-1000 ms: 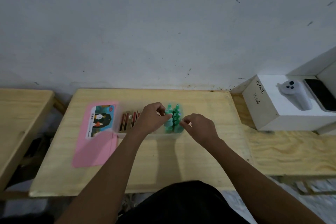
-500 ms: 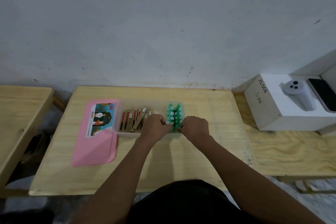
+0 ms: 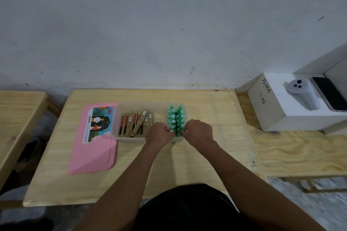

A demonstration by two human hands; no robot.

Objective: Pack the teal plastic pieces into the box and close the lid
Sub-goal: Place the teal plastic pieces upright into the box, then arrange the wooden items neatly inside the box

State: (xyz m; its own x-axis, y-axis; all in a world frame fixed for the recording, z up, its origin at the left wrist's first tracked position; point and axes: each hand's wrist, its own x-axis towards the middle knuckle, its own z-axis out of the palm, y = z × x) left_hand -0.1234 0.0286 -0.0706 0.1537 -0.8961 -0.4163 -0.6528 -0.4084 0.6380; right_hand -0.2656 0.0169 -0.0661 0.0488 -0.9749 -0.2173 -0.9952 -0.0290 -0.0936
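Teal ribbed plastic pieces (image 3: pixel 176 118); translucent box (image 3: pixel 120 118).

Two hands (image 3: pixel 159 134), one box (image 3: pixel 120 138), one pink lid (image 3: pixel 92 155), two rows of teal pieces (image 3: pixel 176 118)

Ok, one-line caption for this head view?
Both hands, left hand and right hand, settle teal pieces into the clear box; pink lid lies beside it.

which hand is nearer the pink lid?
Left. The left hand is at the box's front, right of the pink lid; the right hand is further right, beyond the teal pieces.
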